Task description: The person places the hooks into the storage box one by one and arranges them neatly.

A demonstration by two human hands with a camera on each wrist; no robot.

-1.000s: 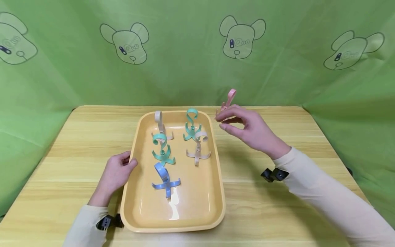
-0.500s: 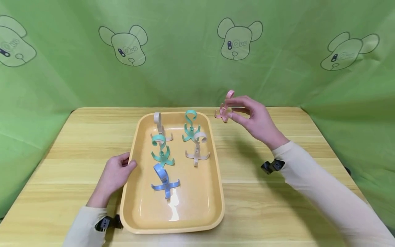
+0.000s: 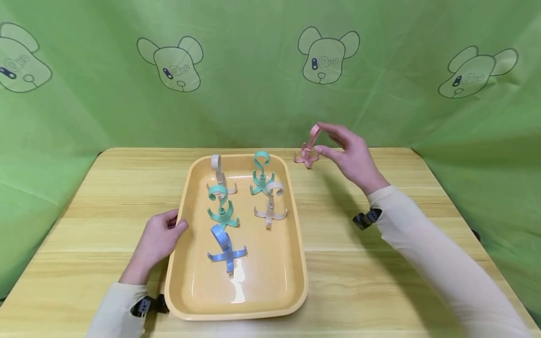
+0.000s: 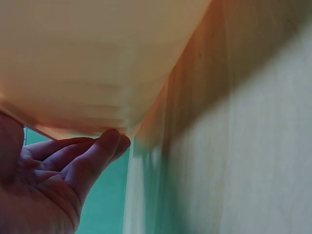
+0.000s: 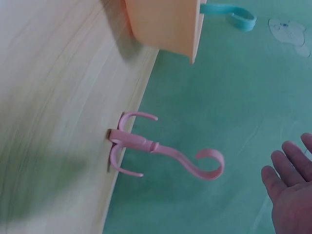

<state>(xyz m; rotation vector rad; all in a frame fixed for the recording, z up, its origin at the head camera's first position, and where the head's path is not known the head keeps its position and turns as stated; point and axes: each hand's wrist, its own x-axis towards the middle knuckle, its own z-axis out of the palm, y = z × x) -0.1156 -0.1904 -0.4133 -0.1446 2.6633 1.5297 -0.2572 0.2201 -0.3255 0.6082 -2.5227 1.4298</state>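
A yellow tray [image 3: 266,277] stands on the table, its left rim held by my left hand [image 3: 156,239], thumb over the edge. In the left wrist view that hand's fingers [image 4: 92,161] lie against the tray's outer side. To the right of the tray's far corner, a pink four-claw hanging hook [image 3: 307,157] stands upright on the table. My right hand [image 3: 352,155] is just right of it, thumb and fingers spread. The right wrist view shows a gap between the right hand [image 5: 295,190] and the pink hook [image 5: 161,147].
Inside the tray stand several similar hooks: a blue hook [image 3: 228,256], a near green hook [image 3: 223,217], a far green hook [image 3: 262,180], and two beige ones, including the right beige hook [image 3: 270,213]. A green curtain [image 3: 253,108] hangs behind the wooden table [image 3: 359,291].
My right hand has moved from in front of the pink hook to its right side, rising slightly with its fingers spreading. My left hand and the tray have stayed in place.
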